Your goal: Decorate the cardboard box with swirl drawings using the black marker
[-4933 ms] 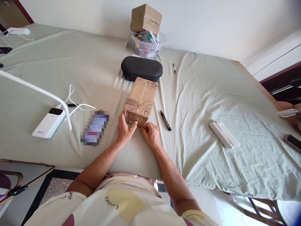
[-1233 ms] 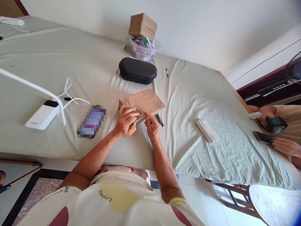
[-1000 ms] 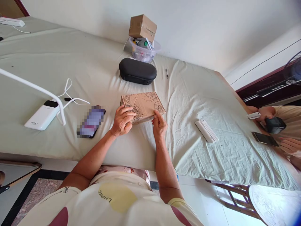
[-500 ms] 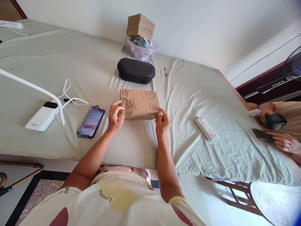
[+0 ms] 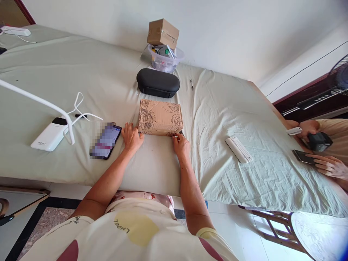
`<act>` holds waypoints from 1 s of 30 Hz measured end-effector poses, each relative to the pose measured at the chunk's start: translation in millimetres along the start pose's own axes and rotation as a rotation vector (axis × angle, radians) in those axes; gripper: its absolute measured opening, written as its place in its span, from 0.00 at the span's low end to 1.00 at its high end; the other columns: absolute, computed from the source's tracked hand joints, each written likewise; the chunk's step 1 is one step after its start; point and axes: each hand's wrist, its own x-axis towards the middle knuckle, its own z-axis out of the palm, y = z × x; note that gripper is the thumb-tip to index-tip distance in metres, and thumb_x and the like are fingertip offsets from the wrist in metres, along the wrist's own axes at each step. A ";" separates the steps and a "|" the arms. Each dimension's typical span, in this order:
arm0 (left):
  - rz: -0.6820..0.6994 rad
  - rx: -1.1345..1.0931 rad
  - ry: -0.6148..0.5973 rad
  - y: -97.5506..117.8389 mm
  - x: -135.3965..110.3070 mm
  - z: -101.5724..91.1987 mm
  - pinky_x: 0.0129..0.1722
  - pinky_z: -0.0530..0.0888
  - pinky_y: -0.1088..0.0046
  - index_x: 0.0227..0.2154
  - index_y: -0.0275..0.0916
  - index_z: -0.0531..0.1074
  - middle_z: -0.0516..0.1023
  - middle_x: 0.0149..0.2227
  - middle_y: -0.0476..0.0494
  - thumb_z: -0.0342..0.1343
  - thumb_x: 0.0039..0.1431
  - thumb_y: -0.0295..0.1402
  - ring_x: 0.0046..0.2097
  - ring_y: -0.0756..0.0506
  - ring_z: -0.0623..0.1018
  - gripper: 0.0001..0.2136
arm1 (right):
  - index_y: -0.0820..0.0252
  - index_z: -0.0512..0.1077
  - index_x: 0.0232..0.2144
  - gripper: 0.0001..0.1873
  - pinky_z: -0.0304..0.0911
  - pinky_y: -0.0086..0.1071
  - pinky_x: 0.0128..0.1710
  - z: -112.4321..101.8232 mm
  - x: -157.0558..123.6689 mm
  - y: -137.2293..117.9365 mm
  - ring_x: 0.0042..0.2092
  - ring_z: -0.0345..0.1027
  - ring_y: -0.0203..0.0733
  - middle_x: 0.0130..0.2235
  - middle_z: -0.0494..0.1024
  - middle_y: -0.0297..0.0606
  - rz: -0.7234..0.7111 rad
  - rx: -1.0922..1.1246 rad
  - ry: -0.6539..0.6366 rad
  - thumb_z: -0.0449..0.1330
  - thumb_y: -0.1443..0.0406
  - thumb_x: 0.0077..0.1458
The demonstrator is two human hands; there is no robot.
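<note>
As left hand [image 5: 132,137] touches box [image 5: 160,116], shirt [image 5: 141,232] reads "LHOEL".

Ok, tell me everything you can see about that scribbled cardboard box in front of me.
The cardboard box is a brown, closed, oblong carton, its top and near side covered in black scribbled swirls. It lies flat on the pale green sheet, long side toward you, just in front of the black case and not touching it. Your left hand lies open on the sheet with its fingertips at the near left corner; your right hand touches the near right corner.
</note>
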 end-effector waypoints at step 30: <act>0.472 -0.402 0.538 4.7 -2.8 -6.7 0.55 0.78 0.59 0.63 0.37 0.65 0.78 0.54 0.31 0.56 0.71 0.46 0.54 0.38 0.80 0.24 | 0.55 0.70 0.59 0.23 0.74 0.42 0.47 -5.9 -14.0 -15.4 0.47 0.74 0.44 0.50 0.77 0.45 -0.483 0.192 0.543 0.59 0.52 0.68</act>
